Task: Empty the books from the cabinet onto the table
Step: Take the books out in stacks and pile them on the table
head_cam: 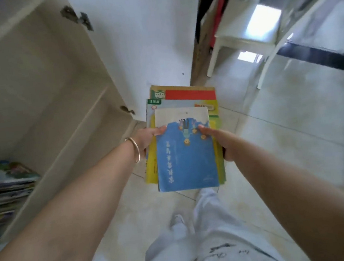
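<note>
Both hands' grip holds books (185, 150) outside cabinet (37, 86).

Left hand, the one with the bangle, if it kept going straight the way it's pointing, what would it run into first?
The left hand grips the stack of books and points up-frame, toward the open white cabinet door. That door looks like the first thing in line, though depth is hard to judge.

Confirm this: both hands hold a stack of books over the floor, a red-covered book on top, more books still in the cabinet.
Wrong on the cover. The head view shows both hands, left hand and right hand, holding the stack of books, with a blue book on top. More books remain in the cabinet.
</note>
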